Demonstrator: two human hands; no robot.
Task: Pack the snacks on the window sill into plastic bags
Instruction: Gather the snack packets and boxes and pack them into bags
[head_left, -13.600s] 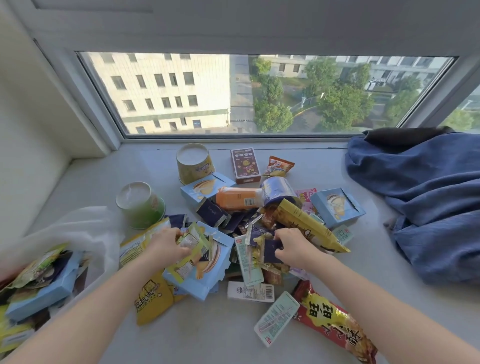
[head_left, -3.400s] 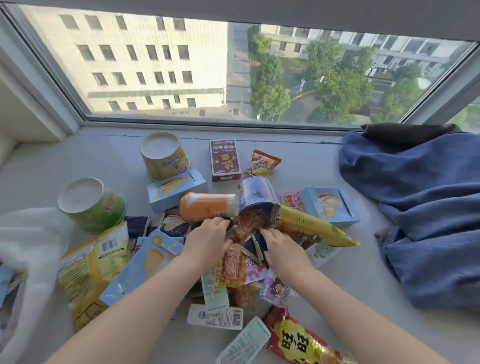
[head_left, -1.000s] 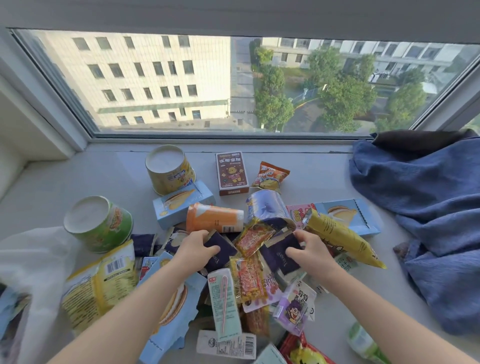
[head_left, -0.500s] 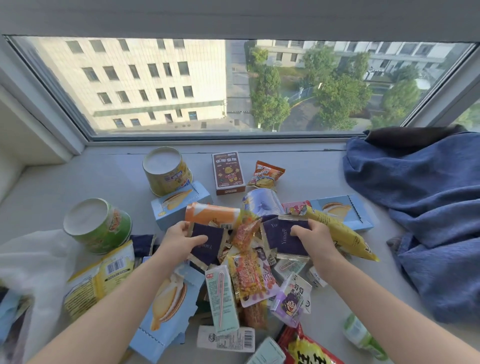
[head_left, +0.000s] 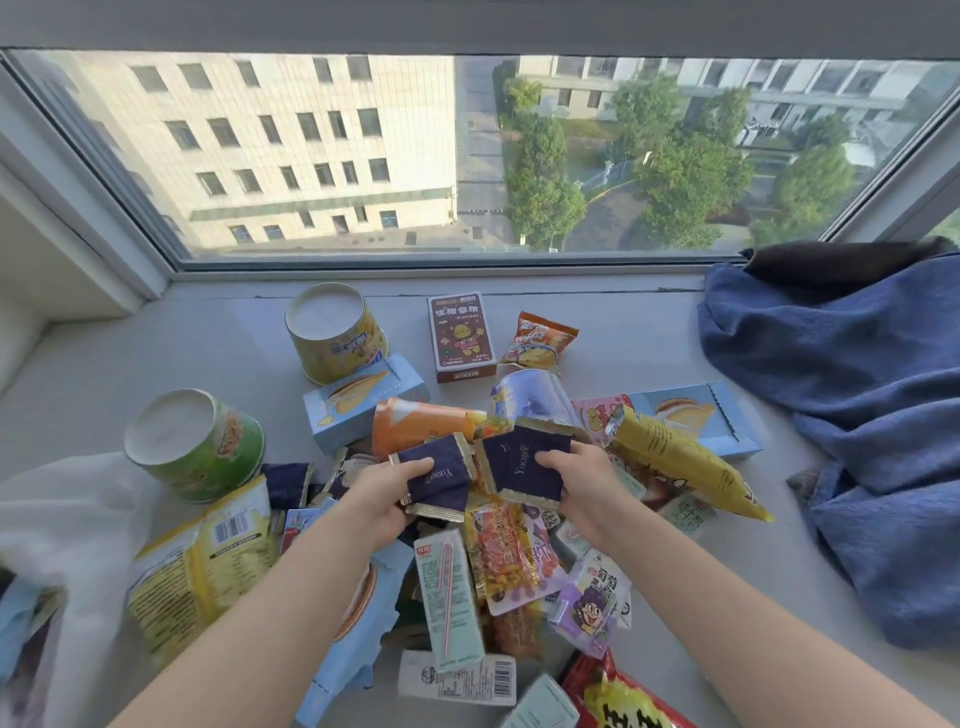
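Selection step, both hands engaged. My left hand (head_left: 384, 493) curls fingers and thumb round the first navy packet (head_left: 441, 480), and my right hand (head_left: 582, 478) grips the second navy packet (head_left: 524, 462) of the same kind. Both are held just above the snack heap (head_left: 498, 551) in the middle of the window sill (head_left: 208, 338); whether their inner edges touch I cannot tell. The plastic bag (head_left: 67, 509), white and limp, lies at the sill's left edge with some packs already inside, and most of the snacks are not yet packed, so I judge the task to be at an early-to-middle stage. The next move, as I judge it, is to carry both packets leftward and drop them in. The bag's mouth is not plainly visible, so one hand may first have to give up its packet and hold the mouth wide. On that path stand the green cup (head_left: 197, 441) and the yellow-green bag (head_left: 202, 566), the latter lying against the plastic bag. Toward the window edge stand the yellow cup (head_left: 337, 332), the brown box (head_left: 461, 335) and a small orange pouch (head_left: 537, 340). A long yellow bag (head_left: 675, 462) lies right of the heap, and a blue cloth (head_left: 857, 415) covers the right edge, well clear of the route.
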